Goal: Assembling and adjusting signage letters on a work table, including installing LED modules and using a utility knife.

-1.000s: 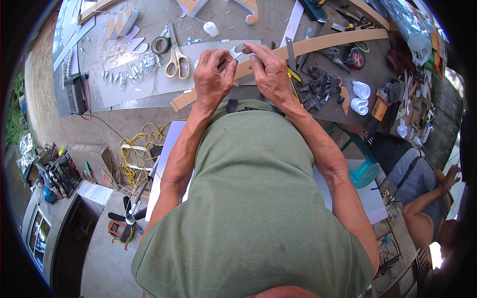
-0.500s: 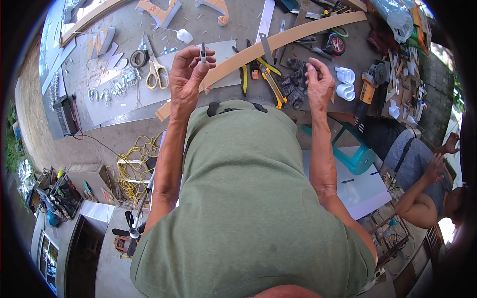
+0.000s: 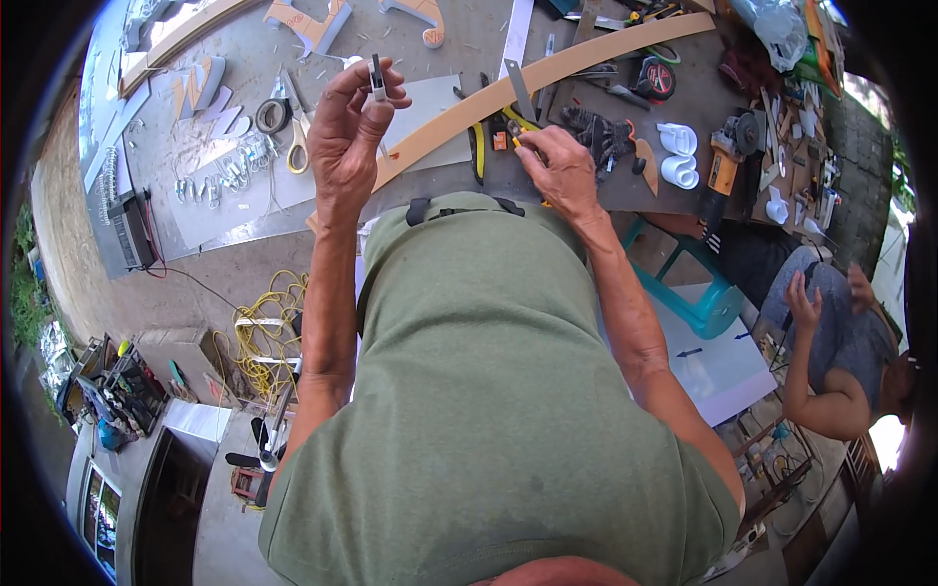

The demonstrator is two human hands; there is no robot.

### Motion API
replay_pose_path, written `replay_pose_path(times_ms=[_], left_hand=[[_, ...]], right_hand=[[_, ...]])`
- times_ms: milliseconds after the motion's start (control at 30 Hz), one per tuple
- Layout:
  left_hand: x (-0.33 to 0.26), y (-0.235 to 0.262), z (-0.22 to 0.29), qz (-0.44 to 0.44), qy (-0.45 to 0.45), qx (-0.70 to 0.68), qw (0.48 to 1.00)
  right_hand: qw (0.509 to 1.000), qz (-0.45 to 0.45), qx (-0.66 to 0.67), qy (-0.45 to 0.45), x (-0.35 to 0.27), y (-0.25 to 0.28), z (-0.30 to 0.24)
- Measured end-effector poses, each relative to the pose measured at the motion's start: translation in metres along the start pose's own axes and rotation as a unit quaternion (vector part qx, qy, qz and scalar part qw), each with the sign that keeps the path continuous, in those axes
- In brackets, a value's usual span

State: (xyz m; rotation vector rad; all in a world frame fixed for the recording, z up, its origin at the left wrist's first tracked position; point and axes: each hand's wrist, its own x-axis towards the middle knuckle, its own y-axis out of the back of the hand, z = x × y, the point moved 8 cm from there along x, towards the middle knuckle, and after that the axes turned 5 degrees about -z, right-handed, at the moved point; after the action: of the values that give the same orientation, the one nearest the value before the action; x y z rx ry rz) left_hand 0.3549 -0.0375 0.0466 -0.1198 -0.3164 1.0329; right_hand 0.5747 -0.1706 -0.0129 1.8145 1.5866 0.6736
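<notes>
In my left hand (image 3: pixel 350 137), raised above the table, the thumb and fingers pinch a small white piece with a dark strip (image 3: pixel 375 73). My right hand (image 3: pixel 565 168) is closed over a yellow utility knife (image 3: pixel 515 135) on the table's near side; most of the knife is hidden beneath the fingers. Between the hands a long curved tan strip (image 3: pixel 440 134) runs diagonally over the table, with a flat metal blade (image 3: pixel 520 88) across it. Yellow-handled pliers (image 3: pixel 477 151) lie under the strip. Dark gloves (image 3: pixel 608 137) rest just right of my right hand.
Scissors (image 3: pixel 299 146), a black tape roll (image 3: pixel 273 115) and small wired clear modules (image 3: pixel 230 171) lie at the left. A tape measure (image 3: pixel 656 78), white curved pieces (image 3: pixel 678 156) and an angle grinder (image 3: pixel 728 156) are at the right. A teal stool (image 3: pixel 711 308) and another person (image 3: pixel 835 342) are nearby.
My right hand has come left and down onto the utility knife, closing over it. My left hand has moved slightly left and up, still pinching the small white piece.
</notes>
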Motion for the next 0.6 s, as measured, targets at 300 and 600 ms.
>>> replay_pose_path(times_ms=[300,600], left_hand=[[-0.022,0.01,-0.019,0.044,0.081,0.004,0.996],[-0.036,0.002,-0.033,0.042,0.182,-0.03,0.982]], right_hand=[[0.977,-0.035,-0.204,0.049,0.017,-0.051,-0.016],[0.973,-0.033,-0.226,0.032,0.017,-0.054,-0.012]])
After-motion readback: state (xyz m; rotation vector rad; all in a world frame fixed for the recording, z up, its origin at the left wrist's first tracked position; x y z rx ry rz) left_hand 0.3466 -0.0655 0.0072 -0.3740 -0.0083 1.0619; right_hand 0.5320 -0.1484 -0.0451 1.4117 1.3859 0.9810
